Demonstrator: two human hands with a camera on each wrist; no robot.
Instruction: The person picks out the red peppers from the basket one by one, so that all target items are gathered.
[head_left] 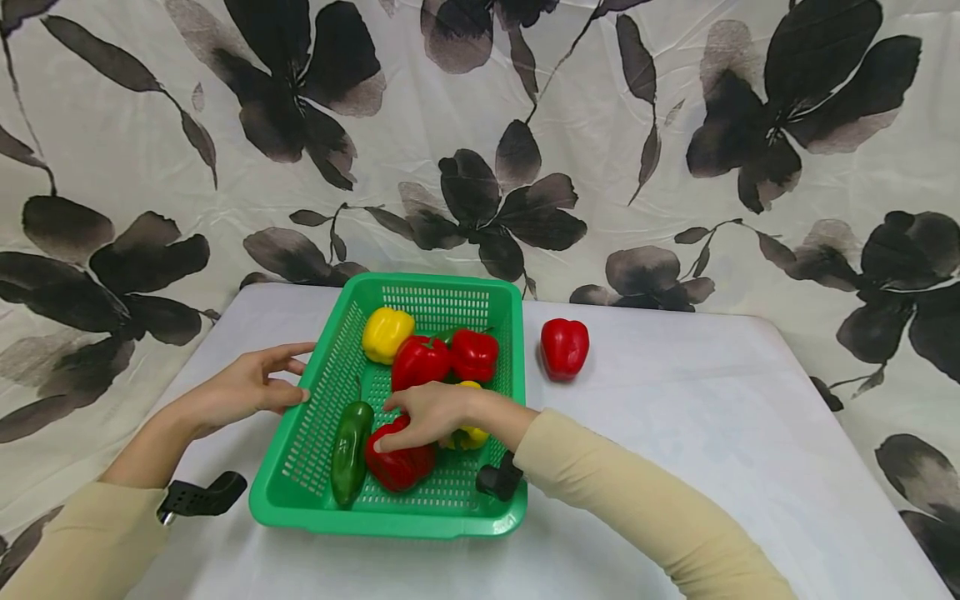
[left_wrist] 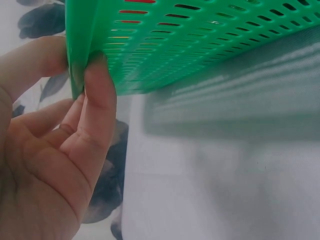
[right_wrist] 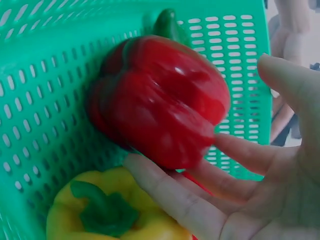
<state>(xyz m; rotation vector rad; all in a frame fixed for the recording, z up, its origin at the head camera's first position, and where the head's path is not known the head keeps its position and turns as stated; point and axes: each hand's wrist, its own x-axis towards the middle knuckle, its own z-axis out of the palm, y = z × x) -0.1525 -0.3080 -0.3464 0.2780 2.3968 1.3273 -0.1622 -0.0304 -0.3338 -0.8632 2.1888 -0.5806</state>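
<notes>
My left hand [head_left: 240, 387] pinches the left rim of a green plastic basket [head_left: 390, 525]; the left wrist view shows thumb and fingers on either side of that rim. Inside the basket, my right hand [head_left: 435, 417] is over a red bell pepper [head_left: 401, 465]. Its fingers [right_wrist: 175, 195] reach along the pepper's near side, and the thumb stands apart from it. Left of this pepper lies a long dark green vegetable [head_left: 351, 454]. A yellow bell pepper [right_wrist: 105, 210] with a green stem sits beside the fingers, partly hidden by the right hand in the head view.
Farther back in the basket are another yellow bell pepper [head_left: 387, 335] and two red bell peppers [head_left: 420, 362]. One more red bell pepper [head_left: 565, 348] stands on the white table [head_left: 675, 417], right of the basket. Flower-patterned cloth [head_left: 600, 208] hangs behind the table.
</notes>
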